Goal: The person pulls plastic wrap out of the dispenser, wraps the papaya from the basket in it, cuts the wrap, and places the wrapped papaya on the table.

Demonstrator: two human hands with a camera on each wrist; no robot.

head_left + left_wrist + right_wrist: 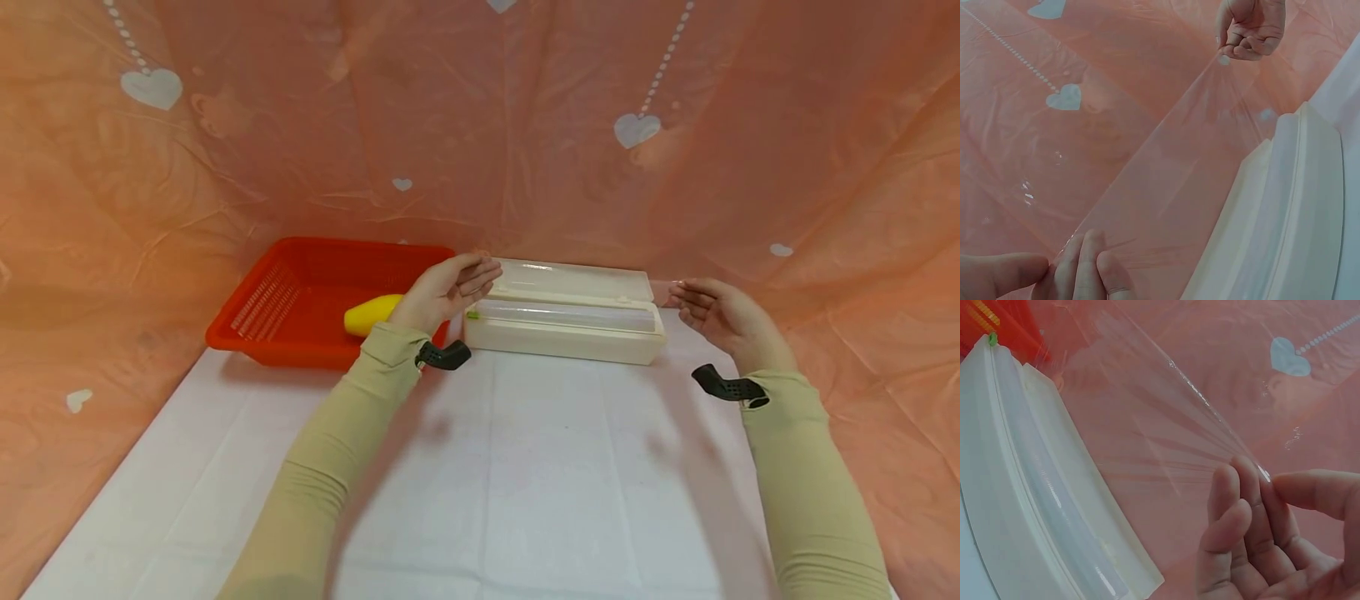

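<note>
1 clear film (1172, 169) stretches between left hand (442, 293) and right hand (726, 321), both pinching

The left hand (442, 293) seemingly hides the right end of a yellow object (367, 317).

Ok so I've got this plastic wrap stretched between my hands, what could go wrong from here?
The plastic wrap might tear or bunch up, since creases fan out from where the right hand pinches its edge. The box could slide or tip under a harder pull, as neither hand holds it. And if the left hand loses its pinch on the other end, the wrap may fold and cling to itself.
</note>
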